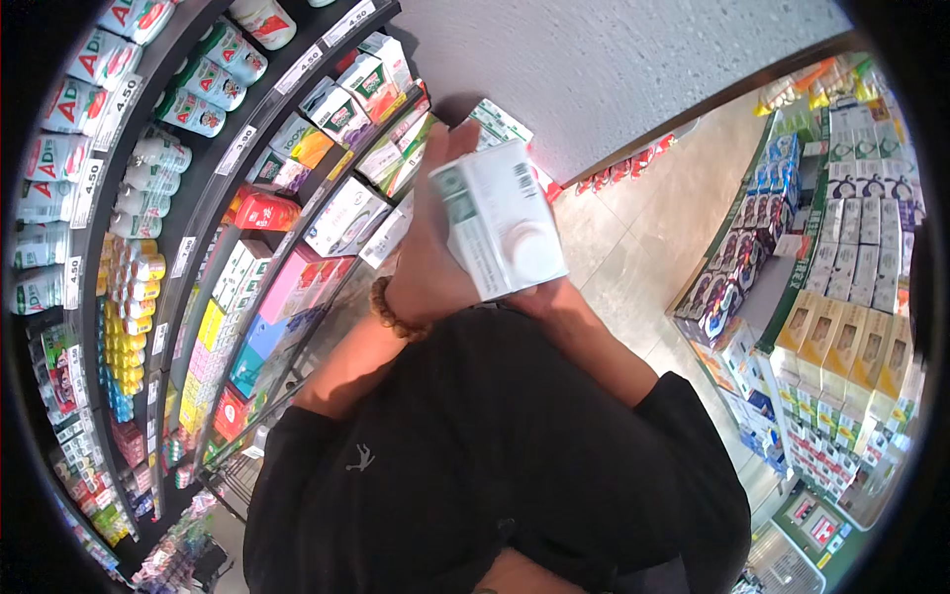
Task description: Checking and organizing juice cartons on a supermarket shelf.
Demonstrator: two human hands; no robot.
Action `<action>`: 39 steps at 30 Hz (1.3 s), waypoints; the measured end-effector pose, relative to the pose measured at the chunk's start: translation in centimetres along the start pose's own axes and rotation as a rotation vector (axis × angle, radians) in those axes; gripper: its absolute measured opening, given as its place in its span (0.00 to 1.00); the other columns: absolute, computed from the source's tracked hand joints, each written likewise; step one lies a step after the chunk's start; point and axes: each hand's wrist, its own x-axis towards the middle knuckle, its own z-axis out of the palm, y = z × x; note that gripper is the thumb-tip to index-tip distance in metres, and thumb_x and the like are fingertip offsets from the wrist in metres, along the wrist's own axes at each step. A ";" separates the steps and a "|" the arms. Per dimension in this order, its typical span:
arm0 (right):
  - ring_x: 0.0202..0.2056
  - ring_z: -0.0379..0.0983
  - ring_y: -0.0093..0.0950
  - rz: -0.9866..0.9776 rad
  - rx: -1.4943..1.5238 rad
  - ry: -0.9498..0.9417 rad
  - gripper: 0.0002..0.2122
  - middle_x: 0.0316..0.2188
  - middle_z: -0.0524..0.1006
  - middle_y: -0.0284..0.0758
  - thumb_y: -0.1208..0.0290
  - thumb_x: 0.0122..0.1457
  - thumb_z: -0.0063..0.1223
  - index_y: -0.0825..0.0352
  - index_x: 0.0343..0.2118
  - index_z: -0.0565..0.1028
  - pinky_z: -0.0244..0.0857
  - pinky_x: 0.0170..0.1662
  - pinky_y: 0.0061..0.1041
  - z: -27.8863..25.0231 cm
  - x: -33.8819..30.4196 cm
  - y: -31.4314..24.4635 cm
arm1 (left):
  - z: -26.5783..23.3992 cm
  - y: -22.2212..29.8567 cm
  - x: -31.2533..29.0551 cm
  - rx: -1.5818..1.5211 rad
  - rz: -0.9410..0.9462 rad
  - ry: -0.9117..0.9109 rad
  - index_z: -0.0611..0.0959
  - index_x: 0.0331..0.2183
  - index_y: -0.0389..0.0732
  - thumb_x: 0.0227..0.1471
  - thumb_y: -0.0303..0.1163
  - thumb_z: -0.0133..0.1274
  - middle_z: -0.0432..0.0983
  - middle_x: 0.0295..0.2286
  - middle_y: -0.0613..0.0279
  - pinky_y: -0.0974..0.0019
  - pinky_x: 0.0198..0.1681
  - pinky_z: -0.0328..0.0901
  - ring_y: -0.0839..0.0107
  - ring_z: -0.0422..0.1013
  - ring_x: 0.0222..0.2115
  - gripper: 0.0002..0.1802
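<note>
In front of my chest I hold up a white carton [500, 213] with a green patch and a round white cap [534, 252] facing me. My left hand [433, 233] is closed along the carton's left side, its fingers reaching toward the far edge. A brown beaded bracelet [396, 307] circles that wrist. Most of my right hand [542, 293] is hidden behind the carton; it supports the carton at the near right corner, and its fingers do not show.
Curved shelves [198, 238] with bottles and boxed drinks rise close on my left. A grey speckled surface [594, 79] lies beyond the carton. To the right, past the tiled floor [633, 257], stands another display of stacked cartons [841, 346]. A wire basket [233, 485] is at lower left.
</note>
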 end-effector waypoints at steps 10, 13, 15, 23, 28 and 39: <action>0.60 0.72 0.35 0.154 -0.055 -0.042 0.33 0.64 0.70 0.36 0.39 0.72 0.23 0.58 0.70 0.60 0.72 0.60 0.38 -1.2 0.6 0.4 | -0.3 1.8 0.0 -0.117 -0.224 0.184 0.53 0.67 0.34 0.31 0.36 0.81 0.64 0.59 0.48 0.54 0.62 0.65 0.58 0.66 0.60 0.70; 0.61 0.72 0.36 0.144 -0.080 -0.053 0.34 0.64 0.70 0.37 0.38 0.72 0.23 0.58 0.70 0.60 0.72 0.60 0.40 -1.5 0.5 0.5 | -0.1 2.1 -0.2 -0.104 -0.204 0.192 0.55 0.67 0.33 0.30 0.37 0.82 0.64 0.60 0.48 0.54 0.63 0.63 0.59 0.65 0.61 0.70; 0.61 0.71 0.36 0.140 -0.092 -0.069 0.34 0.64 0.70 0.37 0.38 0.72 0.22 0.58 0.70 0.60 0.72 0.60 0.41 -1.7 0.5 0.7 | -0.1 2.2 -0.7 -0.098 -0.214 0.190 0.55 0.67 0.32 0.30 0.38 0.82 0.64 0.60 0.48 0.54 0.63 0.63 0.59 0.65 0.61 0.70; 0.62 0.69 0.38 0.184 -0.113 -0.058 0.34 0.65 0.69 0.37 0.37 0.71 0.24 0.57 0.70 0.59 0.67 0.63 0.45 -0.8 -0.6 0.9 | 0.1 3.0 -1.7 0.096 -0.082 0.227 0.58 0.66 0.31 0.32 0.40 0.81 0.65 0.60 0.48 0.55 0.62 0.65 0.59 0.67 0.59 0.68; 0.63 0.68 0.38 0.165 -0.125 -0.057 0.34 0.65 0.68 0.38 0.38 0.72 0.24 0.57 0.70 0.59 0.65 0.64 0.45 -1.5 -1.0 1.0 | 0.8 3.4 -2.2 0.084 -0.123 0.233 0.61 0.64 0.32 0.32 0.39 0.81 0.67 0.57 0.48 0.56 0.61 0.66 0.59 0.69 0.58 0.64; 0.64 0.67 0.37 0.130 -0.146 -0.110 0.33 0.66 0.67 0.39 0.39 0.72 0.22 0.58 0.71 0.58 0.66 0.64 0.44 -2.0 -1.9 0.5 | 1.7 3.5 -2.3 0.126 -0.089 0.157 0.56 0.65 0.33 0.30 0.41 0.82 0.67 0.58 0.47 0.54 0.60 0.67 0.57 0.70 0.58 0.70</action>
